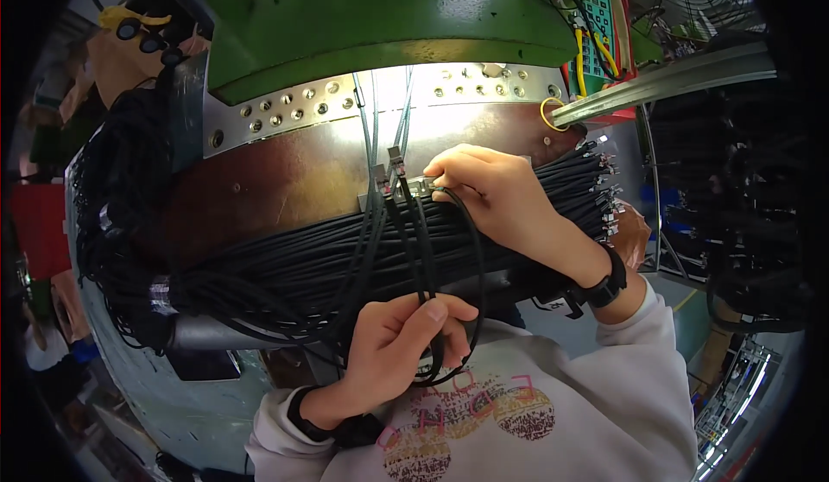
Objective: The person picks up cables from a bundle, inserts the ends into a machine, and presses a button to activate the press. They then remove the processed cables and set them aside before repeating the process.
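My left hand (393,344) is closed around a few black cables (420,258) low in front of my chest. Those cables rise toward small metal-cased connectors (396,159) near a small metal fixture (420,187) on the bench. Beside that fixture, my right hand (501,195) pinches the end of a looped black cable (477,245); its fingers partly hide the tip. Under and between my hands lies a thick bundle of black cables (285,262), spread left to right, with bare connector ends (610,190) at the right.
A green machine body (389,25) overhangs the brown bench top (259,180), behind a metal strip with holes (298,107). At right, a metal rail (665,81) extends near a button panel (598,37). Coiled cables (121,214) sit at left. A dark flat device (203,365) lies below them.
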Tool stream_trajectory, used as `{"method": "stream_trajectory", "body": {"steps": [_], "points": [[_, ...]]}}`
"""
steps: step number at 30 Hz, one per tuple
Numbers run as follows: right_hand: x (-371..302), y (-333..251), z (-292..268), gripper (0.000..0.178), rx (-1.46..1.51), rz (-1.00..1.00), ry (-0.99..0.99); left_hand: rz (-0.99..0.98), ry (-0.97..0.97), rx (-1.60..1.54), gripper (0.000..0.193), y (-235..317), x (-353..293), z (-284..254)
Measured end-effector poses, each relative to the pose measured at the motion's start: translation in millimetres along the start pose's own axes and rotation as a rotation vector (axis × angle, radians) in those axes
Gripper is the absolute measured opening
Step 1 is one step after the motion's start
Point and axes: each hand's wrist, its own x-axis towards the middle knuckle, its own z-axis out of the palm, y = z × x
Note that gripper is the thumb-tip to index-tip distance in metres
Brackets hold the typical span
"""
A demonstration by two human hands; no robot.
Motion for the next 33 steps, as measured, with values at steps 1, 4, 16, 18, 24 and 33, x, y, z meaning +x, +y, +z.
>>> {"method": "stream_trajectory", "body": {"steps": [1, 4, 16, 18, 24, 33], "points": [[0.6, 0.6, -1.8, 0.012, 0.03, 0.046, -0.035, -0.016, 0.004, -0.002, 0.035, -1.5, 0.9, 0.3], [3.2, 0.0, -6.0, 0.013, 0.089, 0.137, -0.103, -0.048, 0.01, -0.004, 0.035, -4.8, 4.3, 0.3], [0.9, -3.8, -22.5, 0.017, -0.294, -0.262, 0.106, -0.21, -0.208, 0.026, 0.033, 13.1, 19.8, 9.8], [-12.6, 14.5, -19.9, 0.016, 0.014, -0.046, 0.172, 0.041, -0.025, 0.168, 0.033, 18.7, 13.9, 11.4], [-16.8, 29.1, -24.0, 0.012, -0.027, -0.011, 0.029, -0.017, -0.147, 0.21, 0.04, 20.2, 15.9, 12.4], [-15.5, 16.8, -25.0, 0.012, -0.202, -0.03, -0.012, -0.138, -0.158, 0.196, 0.04, 14.9, 22.6, 15.1]]}}
